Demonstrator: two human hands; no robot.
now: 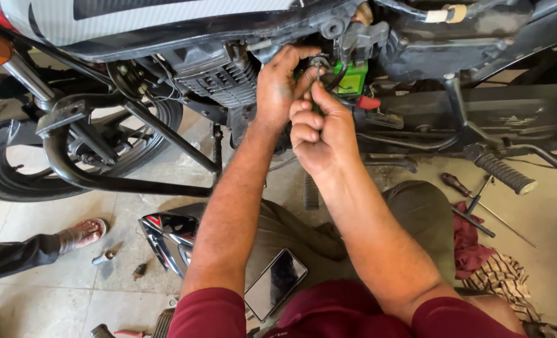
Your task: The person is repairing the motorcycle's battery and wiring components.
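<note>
Both hands are up at the side of a motorbike point(241, 69), close together. The right hand point(316, 134) is closed in a fist around a thin metal tool point(318, 74). The tool stands almost straight up and down, and its top end points at a small round part point(320, 61) on the bike. The left hand point(281, 81) has its fingers curled over that same part, touching it. A green box point(355, 78) sits just behind the hands. Below, on the floor point(53, 263), lie a phone point(276, 283), a screwdriver with a dark red handle point(457, 184) and some rags point(479, 250). Another person's foot in a sandal point(81, 233) is at the left.
</note>
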